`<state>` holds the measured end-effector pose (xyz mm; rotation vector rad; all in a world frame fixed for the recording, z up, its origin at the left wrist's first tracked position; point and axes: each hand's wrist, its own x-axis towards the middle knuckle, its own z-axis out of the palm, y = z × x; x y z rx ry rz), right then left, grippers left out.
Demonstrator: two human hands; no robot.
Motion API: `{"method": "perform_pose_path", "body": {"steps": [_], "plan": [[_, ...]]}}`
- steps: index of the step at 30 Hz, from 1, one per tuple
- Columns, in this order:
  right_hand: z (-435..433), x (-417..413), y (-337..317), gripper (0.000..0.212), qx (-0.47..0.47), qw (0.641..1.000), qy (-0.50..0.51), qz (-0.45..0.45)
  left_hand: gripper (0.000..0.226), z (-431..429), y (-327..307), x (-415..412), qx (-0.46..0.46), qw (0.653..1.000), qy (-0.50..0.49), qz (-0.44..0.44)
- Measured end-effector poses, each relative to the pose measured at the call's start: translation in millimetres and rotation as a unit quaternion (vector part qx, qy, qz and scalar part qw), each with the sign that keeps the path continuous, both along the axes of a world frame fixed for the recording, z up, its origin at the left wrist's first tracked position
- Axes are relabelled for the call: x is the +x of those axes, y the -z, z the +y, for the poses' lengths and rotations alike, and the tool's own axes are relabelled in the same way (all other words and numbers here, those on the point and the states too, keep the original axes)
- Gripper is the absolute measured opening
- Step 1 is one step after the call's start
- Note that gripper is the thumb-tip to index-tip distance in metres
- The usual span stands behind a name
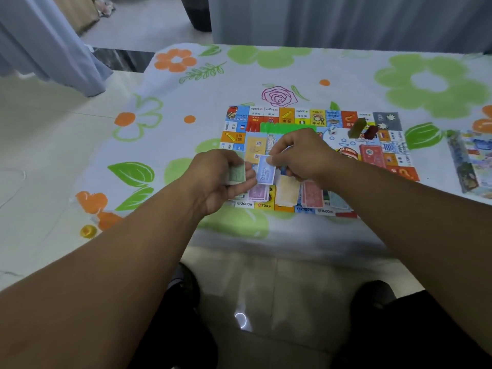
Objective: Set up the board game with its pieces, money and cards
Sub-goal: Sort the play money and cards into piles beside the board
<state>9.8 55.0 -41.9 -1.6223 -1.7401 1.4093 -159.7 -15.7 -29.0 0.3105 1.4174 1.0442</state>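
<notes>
A: What lay nearest?

B: Dark trousers (170, 328) over pale floor tiles, then two bare forearms reaching across the table's near edge.

A: And the hands?

B: The left hand (213, 179) had its fingers curled round a small sheaf of green notes (236, 173). The right hand (300, 155) pinched the top of a blue note (266, 171) between thumb and fingertips, just beside that sheaf.

A: Where was the other money?

B: In a row along the near edge of the board (404, 173): a purple pile (257, 193), a yellow pile (286, 192), a red pile (312, 195) and a pale teal pile (338, 201).

A: What was blocked?

B: Both hands covered the board's middle and left side, and the right hand hid part of the yellow card deck (255, 146).

A: Farther back?

B: A red card deck (371, 154), a white die (332, 130), a tilted green block (356, 127) beside a dark red piece (371, 132). A printed box (468, 161) sat on the flowered tablecloth (186, 102) to the right, apart from the board. Grey curtains (346, 20) hung beyond.
</notes>
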Motion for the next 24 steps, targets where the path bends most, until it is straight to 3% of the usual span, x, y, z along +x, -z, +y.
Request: {"method": "perform_pose_path", "body": {"steps": [24], "plan": [[-6,132,-8,0.007,0.004,0.997,0.028,-0.069,0.031,23,1,112,-0.028,0.993,0.114,-0.032]]}}
